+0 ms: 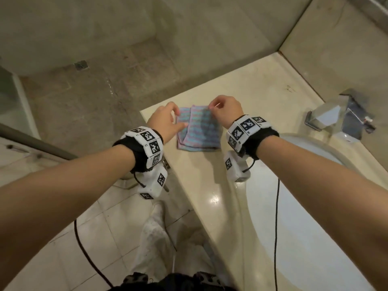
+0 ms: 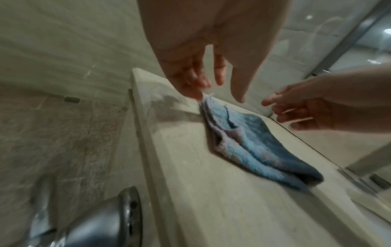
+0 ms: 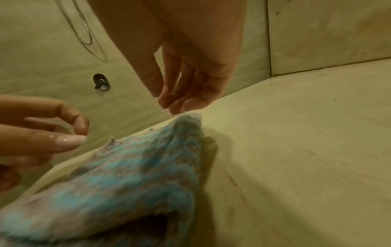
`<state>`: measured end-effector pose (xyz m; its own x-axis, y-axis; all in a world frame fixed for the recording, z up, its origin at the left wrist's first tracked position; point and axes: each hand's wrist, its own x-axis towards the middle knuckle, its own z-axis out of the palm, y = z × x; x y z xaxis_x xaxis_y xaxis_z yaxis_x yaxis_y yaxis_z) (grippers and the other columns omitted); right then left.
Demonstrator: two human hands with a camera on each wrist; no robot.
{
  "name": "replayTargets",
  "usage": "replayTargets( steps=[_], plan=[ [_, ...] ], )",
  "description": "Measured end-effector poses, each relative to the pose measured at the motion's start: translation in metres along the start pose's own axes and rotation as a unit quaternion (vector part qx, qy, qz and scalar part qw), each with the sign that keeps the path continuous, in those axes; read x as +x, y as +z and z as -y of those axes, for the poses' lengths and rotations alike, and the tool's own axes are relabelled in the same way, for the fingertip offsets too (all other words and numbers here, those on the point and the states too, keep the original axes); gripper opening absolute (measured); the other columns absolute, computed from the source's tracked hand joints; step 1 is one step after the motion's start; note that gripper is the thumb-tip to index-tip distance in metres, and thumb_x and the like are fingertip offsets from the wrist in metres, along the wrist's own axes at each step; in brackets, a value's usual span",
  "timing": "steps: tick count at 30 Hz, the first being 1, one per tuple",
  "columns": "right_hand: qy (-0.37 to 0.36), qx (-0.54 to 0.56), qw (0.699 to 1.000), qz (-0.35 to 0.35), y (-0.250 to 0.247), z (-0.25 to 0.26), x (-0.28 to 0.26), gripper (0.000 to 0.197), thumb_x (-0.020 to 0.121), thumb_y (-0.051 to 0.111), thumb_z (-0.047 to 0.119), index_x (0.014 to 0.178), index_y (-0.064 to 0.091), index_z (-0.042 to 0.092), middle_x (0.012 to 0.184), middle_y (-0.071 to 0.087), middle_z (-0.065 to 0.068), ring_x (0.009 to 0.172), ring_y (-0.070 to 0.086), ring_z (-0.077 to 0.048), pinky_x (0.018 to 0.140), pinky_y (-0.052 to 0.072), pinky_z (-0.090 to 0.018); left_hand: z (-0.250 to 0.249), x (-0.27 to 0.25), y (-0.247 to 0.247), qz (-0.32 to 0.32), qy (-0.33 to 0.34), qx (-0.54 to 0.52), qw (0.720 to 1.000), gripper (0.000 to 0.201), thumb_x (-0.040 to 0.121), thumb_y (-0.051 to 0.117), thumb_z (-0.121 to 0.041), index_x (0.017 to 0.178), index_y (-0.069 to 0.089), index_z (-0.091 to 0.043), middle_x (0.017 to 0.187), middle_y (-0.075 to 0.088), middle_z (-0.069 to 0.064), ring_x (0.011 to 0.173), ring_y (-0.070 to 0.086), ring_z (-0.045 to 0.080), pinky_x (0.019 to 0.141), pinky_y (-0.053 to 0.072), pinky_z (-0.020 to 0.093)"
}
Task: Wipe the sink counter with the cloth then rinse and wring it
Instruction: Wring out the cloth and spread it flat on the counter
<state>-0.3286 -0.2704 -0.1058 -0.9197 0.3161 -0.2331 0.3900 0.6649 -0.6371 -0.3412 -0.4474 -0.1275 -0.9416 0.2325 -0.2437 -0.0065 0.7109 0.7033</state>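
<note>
A folded blue-and-pink striped cloth (image 1: 199, 133) (image 2: 253, 142) (image 3: 127, 183) lies on the beige sink counter (image 1: 241, 95) near its left end. My right hand (image 1: 222, 108) (image 3: 180, 102) pinches the cloth's far right corner, which rises to a peak under the fingertips. At the far left corner hovers my left hand (image 1: 168, 120) (image 2: 201, 83), fingers loosely curled and thumb spread apart. Its fingertips are just at the frayed corner, with nothing held between thumb and finger. In the right wrist view the left hand (image 3: 63, 137) is clear of the cloth.
The white basin (image 1: 304, 206) lies to the right of the cloth, with a chrome faucet (image 1: 340, 116) behind it. The counter's left edge (image 1: 159, 164) drops to the tiled floor (image 1: 94, 227). A wall (image 1: 336, 49) backs the counter. Black cables hang from both wrists.
</note>
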Motion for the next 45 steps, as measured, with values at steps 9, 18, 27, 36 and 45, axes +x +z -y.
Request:
replayTargets(
  steps=[9,18,27,36,45],
  plan=[
    [0.022,-0.216,0.975,0.045,0.014,0.013,0.017,0.031,0.096,0.041,0.019,0.122,0.057,0.024,0.131,0.054,-0.007,0.128,0.037,-0.028,0.104,0.030,-0.041,0.003,-0.007,0.006,0.121,-0.004,0.061,0.991,0.011,0.080,0.067,-0.014,0.087,0.072,-0.008,0.071,0.057,-0.001,0.071,0.051,0.011,0.067,0.038,0.020],
    [-0.072,-0.067,0.995,-0.019,0.021,0.024,0.011,0.023,0.090,0.046,0.010,0.094,0.066,0.020,0.106,0.063,0.002,0.116,0.044,-0.025,0.095,0.034,-0.035,0.015,-0.017,-0.010,0.150,0.008,-0.004,0.989,0.006,0.076,0.069,-0.008,0.078,0.067,-0.014,0.056,0.050,-0.007,0.039,0.046,-0.010,0.046,0.033,0.002],
    [-0.105,-0.059,0.993,0.018,0.047,0.023,0.012,0.019,0.087,0.054,0.008,0.098,0.068,0.013,0.111,0.064,-0.009,0.106,0.053,-0.024,0.096,0.044,-0.036,0.028,-0.038,0.000,0.113,-0.023,0.053,0.992,0.011,0.082,0.062,-0.008,0.091,0.068,-0.004,0.060,0.048,-0.006,0.062,0.049,0.009,0.055,0.038,0.012],
    [-0.123,-0.054,0.991,0.013,0.017,-0.005,-0.007,0.035,0.094,0.048,0.013,0.128,0.054,0.006,0.133,0.056,-0.011,0.123,0.052,-0.023,0.103,0.034,-0.023,0.001,-0.032,-0.001,0.042,0.144,0.160,0.976,0.034,0.091,0.051,-0.018,0.124,0.050,-0.007,0.133,0.047,0.012,0.124,0.043,0.027,0.099,0.032,0.029],
    [-0.146,-0.423,0.875,0.187,0.028,-0.039,-0.037,0.072,0.097,0.016,0.052,0.149,-0.013,0.012,0.158,-0.018,-0.004,0.148,-0.012,-0.021,0.118,-0.005,-0.052,0.021,-0.019,0.022,0.156,0.096,0.399,0.898,0.069,0.098,0.021,-0.046,0.149,-0.010,-0.010,0.158,-0.015,0.004,0.148,-0.007,0.018,0.118,0.005,0.047]
  ],
)
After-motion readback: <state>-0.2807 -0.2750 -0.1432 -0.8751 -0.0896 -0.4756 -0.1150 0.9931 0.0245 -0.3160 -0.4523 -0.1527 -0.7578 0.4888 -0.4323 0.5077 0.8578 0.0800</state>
